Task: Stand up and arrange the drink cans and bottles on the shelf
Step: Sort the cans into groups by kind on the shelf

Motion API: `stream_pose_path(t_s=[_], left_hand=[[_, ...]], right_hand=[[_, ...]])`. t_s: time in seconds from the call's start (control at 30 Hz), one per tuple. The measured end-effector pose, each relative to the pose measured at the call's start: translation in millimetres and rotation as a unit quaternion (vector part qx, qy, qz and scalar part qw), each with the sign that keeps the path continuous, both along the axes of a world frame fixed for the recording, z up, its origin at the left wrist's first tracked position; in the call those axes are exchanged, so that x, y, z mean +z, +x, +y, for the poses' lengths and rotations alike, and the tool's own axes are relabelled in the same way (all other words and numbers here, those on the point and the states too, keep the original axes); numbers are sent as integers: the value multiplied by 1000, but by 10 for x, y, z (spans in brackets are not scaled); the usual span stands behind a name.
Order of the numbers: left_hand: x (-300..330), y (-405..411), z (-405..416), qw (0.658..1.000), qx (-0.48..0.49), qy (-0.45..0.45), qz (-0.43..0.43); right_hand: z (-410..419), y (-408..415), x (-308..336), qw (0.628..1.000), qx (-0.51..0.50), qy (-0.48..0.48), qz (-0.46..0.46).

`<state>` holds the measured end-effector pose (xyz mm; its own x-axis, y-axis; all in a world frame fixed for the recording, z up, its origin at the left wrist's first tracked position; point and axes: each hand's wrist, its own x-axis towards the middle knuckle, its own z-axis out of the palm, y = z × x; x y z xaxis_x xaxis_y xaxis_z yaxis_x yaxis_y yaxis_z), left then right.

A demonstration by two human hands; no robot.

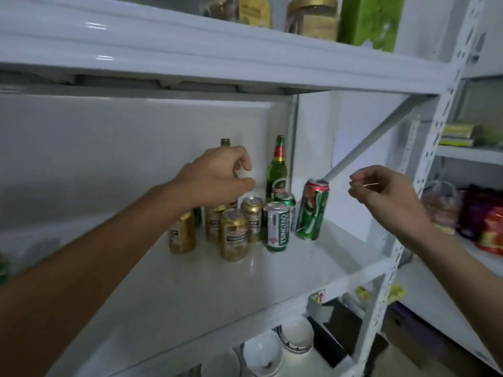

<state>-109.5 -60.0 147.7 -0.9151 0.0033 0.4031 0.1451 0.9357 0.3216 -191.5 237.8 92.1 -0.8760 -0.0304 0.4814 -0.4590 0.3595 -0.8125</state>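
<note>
I see my left hand [217,175] reaching far over the gold cans [234,235], fingers curled together; what it grips, I cannot tell. My right hand [381,191] hovers loosely curled, empty, just right of the upright green can [311,210]. All drinks stand on the white shelf [190,289].
</note>
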Motion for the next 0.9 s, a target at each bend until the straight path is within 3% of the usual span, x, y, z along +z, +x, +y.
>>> stream_pose_path(t_s=[0.2, 0.37, 0.57, 0.73, 0.9], left_hand=[[-68, -708, 308, 997, 27, -65, -12], [-7, -1169, -308, 984, 174, -34, -24], [-286, -1474, -1100, 951, 306, -3, -54], [-543, -1648, -1290, 951, 271, 123, -90], [-741, -1678, -1313, 950, 299, 56, -70]], right_hand=[[248, -513, -156, 994, 19, 83, -73], [70, -876, -201, 985, 65, 139, -80], [-217, -1271, -314, 980, 115, 142, -82], [-309, -1500, -496, 977, 141, 147, -70], [-220, -1686, -619, 981, 156, 110, -38]])
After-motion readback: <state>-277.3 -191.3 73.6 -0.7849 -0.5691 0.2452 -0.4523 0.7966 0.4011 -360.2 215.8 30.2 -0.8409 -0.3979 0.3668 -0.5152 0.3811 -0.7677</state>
